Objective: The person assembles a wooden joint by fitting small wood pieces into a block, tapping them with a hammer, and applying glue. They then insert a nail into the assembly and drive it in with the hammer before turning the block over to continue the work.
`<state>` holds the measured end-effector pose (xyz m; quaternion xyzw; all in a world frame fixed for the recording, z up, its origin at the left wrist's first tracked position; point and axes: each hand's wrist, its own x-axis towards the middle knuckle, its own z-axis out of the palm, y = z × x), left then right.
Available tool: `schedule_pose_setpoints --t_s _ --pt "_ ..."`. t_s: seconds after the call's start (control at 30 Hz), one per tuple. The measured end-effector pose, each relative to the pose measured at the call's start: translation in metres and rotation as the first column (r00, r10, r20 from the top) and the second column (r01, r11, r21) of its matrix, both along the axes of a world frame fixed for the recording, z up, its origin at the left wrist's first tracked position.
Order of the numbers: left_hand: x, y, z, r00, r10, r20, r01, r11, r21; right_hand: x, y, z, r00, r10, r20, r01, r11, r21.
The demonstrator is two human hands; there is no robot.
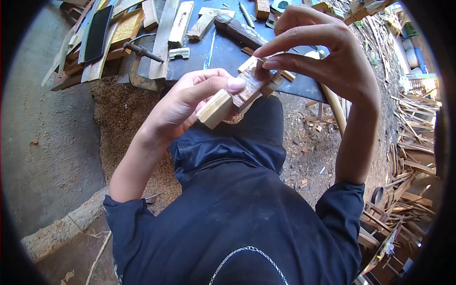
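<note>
While the left hand (190, 97) grips the wooden block (240, 92) above the lap, thumb laid flat along its upper face and the other fingers wrapped beneath, the block sits just on the near side of the desk (228, 52) edge, its pale cut end pointing near and left.

Right hand (327, 52): thumb and forefinger pressed together, pinching a small wood piece (249, 63) at the block's far end, partly hidden by them; remaining fingers spread above.

Handling note, as a judgement: the work looks like seating the small piece against the block. It goes best with the block steadied under the left thumb, the pinch low and close to the joint, and pressure straight along the block rather than sideways, so the thin piece neither snaps nor slips.

Adjacent: metal tool (142, 50), dark flat slab (97, 31) and assorted offcuts (180, 21) on the far desk; sawdust (123, 109) on the ground, left.
</note>
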<state>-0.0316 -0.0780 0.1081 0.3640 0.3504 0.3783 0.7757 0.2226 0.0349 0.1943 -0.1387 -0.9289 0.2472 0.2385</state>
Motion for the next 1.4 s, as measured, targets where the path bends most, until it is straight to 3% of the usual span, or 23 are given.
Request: schedule_pose_setpoints --t_s 0.43,0.53,0.63,0.73,0.8,0.83,0.87,0.9,1.07,1.1,1.2,1.23,1.4 --pt "0.004 -0.009 0.0 0.997 0.063 0.052 -0.066 0.997 0.051 0.003 -0.019 0.009 0.987 -0.153 0.055 0.148 0.985 0.092" --pt "0.005 -0.01 0.0 0.989 0.076 0.125 -0.088 0.991 0.097 0.004 -0.014 -0.003 0.991 -0.131 -0.035 0.132 0.991 0.023" --pt "-0.005 -0.002 0.0 0.98 0.012 0.2 -0.029 0.996 0.079 0.008 -0.021 0.001 0.929 -0.353 -0.108 0.347 0.935 -0.075" --pt "-0.011 -0.001 -0.001 0.989 0.038 0.141 -0.06 0.987 0.152 0.019 -0.014 -0.016 0.898 -0.354 -0.261 0.306 0.93 -0.205" --pt "-0.005 -0.002 0.013 0.993 0.05 0.108 -0.079 0.956 0.281 0.024 -0.012 -0.009 0.952 -0.232 -0.202 0.234 0.972 -0.013" --pt "-0.006 0.006 0.018 1.0 -0.002 0.024 -0.003 0.978 0.207 0.026 -0.013 -0.006 0.97 -0.18 -0.161 0.194 0.978 0.08" --pt "-0.005 0.012 0.021 0.997 -0.062 -0.056 0.069 0.99 0.125 0.024 -0.016 -0.007 0.956 -0.202 -0.212 0.215 0.976 0.042" --pt "0.004 0.008 0.026 0.978 0.074 -0.197 -0.036 0.981 0.191 0.019 -0.02 -0.007 0.938 -0.225 -0.263 0.234 0.972 0.005" --pt "0.029 0.004 0.02 0.906 0.389 -0.169 -0.293 0.861 0.415 0.022 -0.033 -0.009 0.82 -0.461 -0.339 0.453 0.885 -0.107" --pt "0.035 0.004 0.016 0.895 0.425 -0.139 -0.33 0.838 0.435 0.019 -0.042 -0.007 0.789 -0.543 -0.288 0.54 0.836 -0.1" --pt "0.046 0.007 0.004 0.861 0.49 -0.135 -0.38 0.798 0.468 0.004 -0.059 -0.009 0.778 -0.599 -0.191 0.624 0.773 0.118" --pt "0.051 0.007 0.0 0.859 0.498 -0.114 -0.402 0.797 0.45 0.0 -0.057 -0.018 0.801 -0.534 -0.27 0.595 0.762 0.256" --pt "0.068 0.008 -0.014 0.833 0.552 -0.032 -0.484 0.756 0.441 -0.017 -0.068 -0.029 0.751 -0.632 -0.189 0.648 0.653 0.392"
